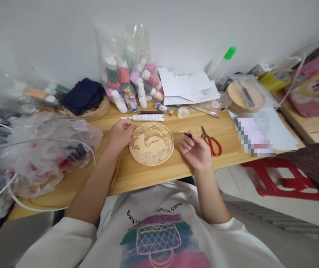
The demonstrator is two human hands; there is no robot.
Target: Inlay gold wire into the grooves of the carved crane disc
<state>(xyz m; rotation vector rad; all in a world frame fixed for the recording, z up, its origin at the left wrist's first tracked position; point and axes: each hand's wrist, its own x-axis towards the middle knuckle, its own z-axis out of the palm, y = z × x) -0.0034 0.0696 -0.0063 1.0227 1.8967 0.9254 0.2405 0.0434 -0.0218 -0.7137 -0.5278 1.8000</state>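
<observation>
The wooden disc [151, 153] seems light, stiff: grip at six o'clock. Left hand [120, 134]: hold unclear; right hand [197, 149] pinches a dark tool [187, 134].

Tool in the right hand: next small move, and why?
Probably bring the tool left over the disc: the right hand holds it off the disc's right side, tip pointing left, while the left hand is at the left edge.

Disc [151, 149] on table [148, 176] btwn L hand [121, 133] & R hand [195, 149]; snips [207, 137] R of latter. Tube [148, 117] bhd disc, jar bag [123, 48] bhd tube, papers [187, 87] R of jar bag. Plastic bag [45, 160] far L.
</observation>
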